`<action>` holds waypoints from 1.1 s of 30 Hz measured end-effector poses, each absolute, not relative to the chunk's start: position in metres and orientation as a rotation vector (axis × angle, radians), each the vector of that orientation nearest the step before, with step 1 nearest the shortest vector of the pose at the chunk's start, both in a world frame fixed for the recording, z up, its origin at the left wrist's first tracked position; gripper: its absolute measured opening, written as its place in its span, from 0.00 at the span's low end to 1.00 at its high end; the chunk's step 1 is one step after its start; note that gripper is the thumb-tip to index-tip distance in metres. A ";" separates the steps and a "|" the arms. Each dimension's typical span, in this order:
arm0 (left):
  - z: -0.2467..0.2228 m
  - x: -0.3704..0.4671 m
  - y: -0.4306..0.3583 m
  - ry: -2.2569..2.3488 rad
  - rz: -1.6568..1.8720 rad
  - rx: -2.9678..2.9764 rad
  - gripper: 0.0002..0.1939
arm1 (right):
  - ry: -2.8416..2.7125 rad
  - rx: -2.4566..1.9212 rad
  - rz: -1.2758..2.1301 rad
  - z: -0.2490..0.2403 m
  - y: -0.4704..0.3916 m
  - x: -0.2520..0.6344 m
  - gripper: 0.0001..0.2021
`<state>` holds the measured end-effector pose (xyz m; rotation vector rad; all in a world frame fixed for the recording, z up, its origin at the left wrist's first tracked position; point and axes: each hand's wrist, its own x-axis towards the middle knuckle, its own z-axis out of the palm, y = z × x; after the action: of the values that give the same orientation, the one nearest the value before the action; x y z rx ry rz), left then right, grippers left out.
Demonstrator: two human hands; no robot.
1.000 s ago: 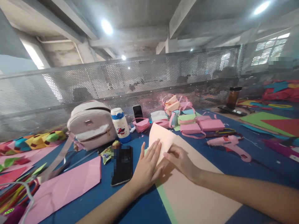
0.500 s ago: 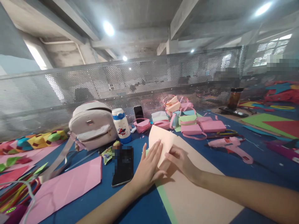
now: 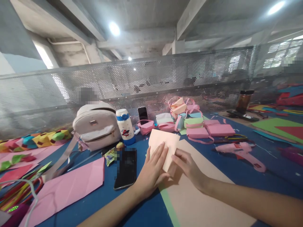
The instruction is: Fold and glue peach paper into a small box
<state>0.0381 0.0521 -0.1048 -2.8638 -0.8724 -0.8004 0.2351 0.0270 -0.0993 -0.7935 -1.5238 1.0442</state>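
A folded piece of peach paper (image 3: pixel 165 138) is held up in front of me, over a larger peach sheet (image 3: pixel 201 189) that lies on the table. The fingers of my left hand (image 3: pixel 153 167) lie across its front face, with the thumb at its lower edge. My right hand (image 3: pixel 189 164) pinches the right edge between thumb and fingers. Beneath the large sheet, a strip of green paper (image 3: pixel 168 201) shows on the left. A black phone (image 3: pixel 126 170) rests just left of my left hand.
A white backpack (image 3: pixel 94 126) and a water bottle (image 3: pixel 125 127) stand at the back left. Several small paper bags (image 3: pixel 196 132) sit at the back. To the right lies a pink glue gun (image 3: pixel 243 153); a pink sheet (image 3: pixel 75 183) is at the left. A perforated metal partition (image 3: pixel 142 78) runs behind.
The folded paper has turned so its front face shows more fully and looks flatter. Both hands keep hold of it. The whole view has shifted slightly.
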 end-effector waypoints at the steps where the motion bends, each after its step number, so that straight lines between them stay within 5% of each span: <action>1: -0.104 0.038 0.052 -0.880 -0.795 -2.852 0.41 | -1.524 -0.796 1.043 -0.099 0.027 0.235 0.14; 13: -0.100 0.039 0.047 -0.934 -0.733 -2.822 0.33 | -1.493 -0.880 0.911 -0.103 0.031 0.235 0.13; 33: -0.103 0.039 0.048 -0.963 -0.806 -2.909 0.40 | -1.531 -0.952 0.889 -0.103 0.029 0.234 0.16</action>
<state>0.0391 0.0478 -0.1027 -2.9094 -0.9635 -0.8056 0.2342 0.0289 -0.1029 -0.9519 -1.5308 0.8894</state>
